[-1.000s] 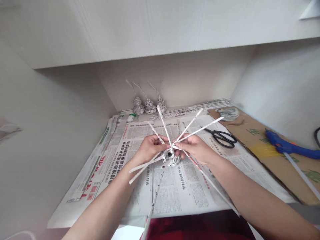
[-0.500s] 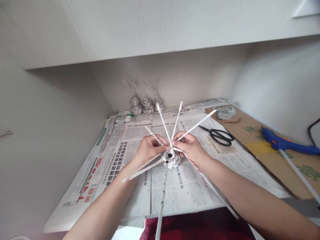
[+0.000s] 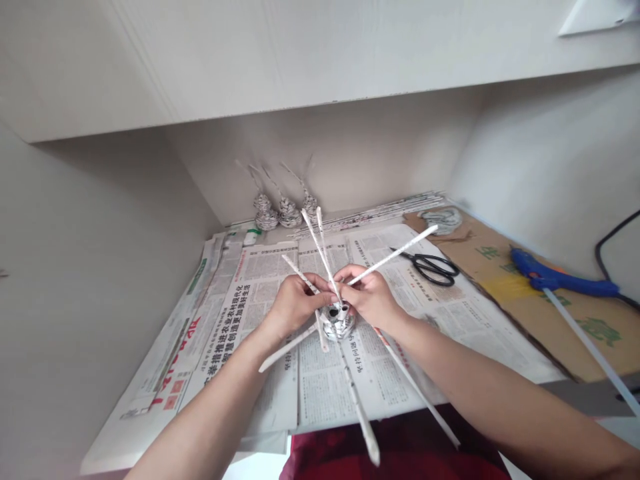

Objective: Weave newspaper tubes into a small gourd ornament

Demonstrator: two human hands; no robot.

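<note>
Between my hands sits a small round weaving of rolled newspaper (image 3: 340, 328), with several paper tubes fanning out of it in all directions. My left hand (image 3: 303, 300) is closed at its left upper side, thumb and fingers pinching the base of the paper tubes. On the right, my right hand (image 3: 365, 293) grips the weaving and a tube at its rim; the fingertips are partly hidden. One long paper tube (image 3: 357, 400) points down toward my body. Another tube, with red print (image 3: 415, 383), slants out below my right wrist.
Sheets of newspaper (image 3: 235, 320) cover the table. Black scissors (image 3: 434, 268) lie to the right. A blue glue gun (image 3: 563, 275) rests on cardboard (image 3: 493, 273). Several gourd-shaped paper weavings (image 3: 290, 212) stand at the back wall beside a bundle of paper tubes (image 3: 380, 212).
The woven piece has turned between my hands, so its tubes point differently; the near tube now slants to the right. My hands stay close together at its rim. The view has shifted slightly.
</note>
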